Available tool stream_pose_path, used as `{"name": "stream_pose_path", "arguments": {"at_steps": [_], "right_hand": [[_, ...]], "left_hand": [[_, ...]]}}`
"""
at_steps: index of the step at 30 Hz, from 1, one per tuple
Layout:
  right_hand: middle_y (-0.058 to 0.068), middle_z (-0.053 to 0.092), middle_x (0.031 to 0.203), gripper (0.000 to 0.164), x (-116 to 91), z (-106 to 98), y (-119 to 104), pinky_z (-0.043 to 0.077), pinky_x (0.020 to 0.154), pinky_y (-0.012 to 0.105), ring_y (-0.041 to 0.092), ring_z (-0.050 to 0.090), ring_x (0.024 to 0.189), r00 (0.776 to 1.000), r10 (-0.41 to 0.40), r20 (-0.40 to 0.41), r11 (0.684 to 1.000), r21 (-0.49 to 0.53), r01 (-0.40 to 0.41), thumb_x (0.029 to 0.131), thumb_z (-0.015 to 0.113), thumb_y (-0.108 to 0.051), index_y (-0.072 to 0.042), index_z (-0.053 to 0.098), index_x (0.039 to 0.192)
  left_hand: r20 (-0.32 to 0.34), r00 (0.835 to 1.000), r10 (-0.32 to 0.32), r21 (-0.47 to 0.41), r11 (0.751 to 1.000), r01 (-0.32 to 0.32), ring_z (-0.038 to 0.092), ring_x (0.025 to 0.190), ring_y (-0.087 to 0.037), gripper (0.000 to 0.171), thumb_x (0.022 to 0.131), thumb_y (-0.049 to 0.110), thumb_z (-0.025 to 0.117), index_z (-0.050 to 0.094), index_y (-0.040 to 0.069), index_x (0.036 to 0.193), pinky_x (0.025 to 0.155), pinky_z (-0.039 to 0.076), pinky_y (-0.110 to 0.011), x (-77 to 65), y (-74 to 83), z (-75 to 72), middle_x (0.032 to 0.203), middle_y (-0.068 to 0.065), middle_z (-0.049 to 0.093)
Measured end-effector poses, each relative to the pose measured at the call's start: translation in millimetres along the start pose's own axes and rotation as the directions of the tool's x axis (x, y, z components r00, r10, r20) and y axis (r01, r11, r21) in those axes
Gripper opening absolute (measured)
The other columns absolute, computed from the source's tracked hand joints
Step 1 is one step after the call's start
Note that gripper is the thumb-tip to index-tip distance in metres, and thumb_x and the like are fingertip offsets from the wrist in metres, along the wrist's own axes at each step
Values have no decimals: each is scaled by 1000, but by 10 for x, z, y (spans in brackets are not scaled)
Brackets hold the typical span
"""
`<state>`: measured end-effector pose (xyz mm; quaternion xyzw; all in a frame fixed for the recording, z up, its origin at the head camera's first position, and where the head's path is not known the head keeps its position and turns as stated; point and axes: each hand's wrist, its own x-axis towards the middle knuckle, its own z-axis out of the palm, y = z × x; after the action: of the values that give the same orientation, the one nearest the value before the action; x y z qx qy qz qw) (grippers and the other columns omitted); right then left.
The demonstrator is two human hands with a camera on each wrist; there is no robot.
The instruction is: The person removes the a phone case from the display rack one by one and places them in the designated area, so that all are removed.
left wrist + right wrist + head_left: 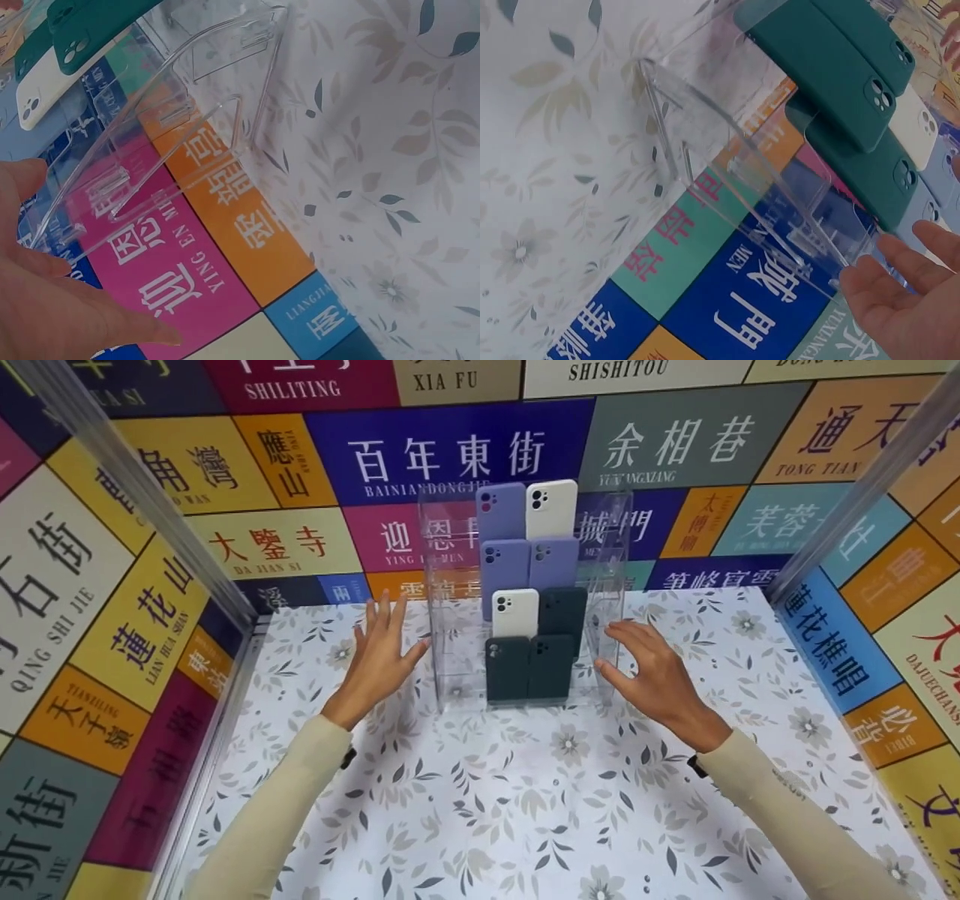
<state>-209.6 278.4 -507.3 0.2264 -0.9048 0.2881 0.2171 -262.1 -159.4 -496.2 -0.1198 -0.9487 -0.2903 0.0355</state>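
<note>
A clear acrylic tiered stand (450, 660) stands near the back of the table, with several phone cases leaning on its steps. Dark green cases (508, 675) fill the lowest step. Above them are a white case (515, 615) beside another dark green one (562, 611), then purple cases (505, 574). At the top, a purple case (501, 521) is next to a white case (551, 514). My left hand (382, 652) is at the stand's left side, fingers extended and thumb apart. On its right side my right hand (652, 675) has loosely bent fingers; whether they touch the stand I cannot tell.
The table (525, 810) has a white cloth with grey leaves and flowers. Colourful panels with printed characters (450, 450) rise behind and along both sides. Metal corner posts (840, 495) stand at the back left and back right.
</note>
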Motion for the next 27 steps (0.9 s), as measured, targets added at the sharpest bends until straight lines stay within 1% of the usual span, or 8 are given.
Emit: {"name": "stream_pose_path", "arguments": {"at_steps": [3,7,11,17,20,23,25,27], "right_hand": [[22,69,144,51,-19,47,-12,53,110,63,42,61,136,1000,14,-3,1000,17,-14,95,88,-12,3,72,141],[22,69,143,50,-16,92,-16,53,110,61,41,62,135,1000,14,19,999,32,-14,96,87,-12,2,71,141],[21,69,143,49,0,110,-3,52,111,61,41,62,134,999,22,43,998,51,-24,97,85,-12,1,71,143],[21,68,145,50,-4,138,53,51,113,62,42,62,136,994,85,61,990,106,-91,97,85,-10,0,70,144],[23,68,144,50,1,162,75,50,113,62,43,63,136,993,94,65,988,119,-101,98,84,-9,1,69,144],[23,68,144,49,13,190,83,51,113,62,43,63,136,993,94,73,987,124,-102,98,83,-8,2,69,144],[24,68,144,49,25,216,84,51,112,63,43,63,135,992,93,79,986,134,-103,98,83,-8,3,68,144],[24,68,144,49,38,245,83,52,111,62,43,63,135,991,99,89,983,148,-112,99,82,-8,4,68,144]], "left_hand": [[25,1000,1,-22,1000,-1,-6,169,-42,90,110,38,67,13,14,179,127,3,-76,63,44,-1,185,-18,1],[47,999,1,-19,1000,0,-5,170,-38,91,111,36,66,10,13,179,129,3,-73,116,75,-28,185,-16,0],[48,999,20,-3,1000,-20,-4,170,-39,90,112,37,65,10,11,178,129,3,-74,187,96,-89,185,-17,1],[39,999,33,-22,999,-32,0,170,-40,92,111,35,66,8,13,179,127,6,-77,305,152,-183,185,-16,3],[16,999,35,-69,997,-34,6,170,-39,91,111,33,67,11,11,178,130,9,-72,372,162,-199,185,-16,7],[6,999,31,-155,987,-30,16,169,-39,89,111,32,68,14,8,178,133,14,-64,442,153,-183,183,-19,14],[14,1000,21,-229,973,-17,22,167,-38,88,111,32,68,16,7,177,134,18,-59,482,149,-165,182,-19,19],[26,1000,1,-308,951,7,26,166,-38,87,111,32,68,17,8,177,133,21,-58,516,145,-147,181,-19,23]]}}
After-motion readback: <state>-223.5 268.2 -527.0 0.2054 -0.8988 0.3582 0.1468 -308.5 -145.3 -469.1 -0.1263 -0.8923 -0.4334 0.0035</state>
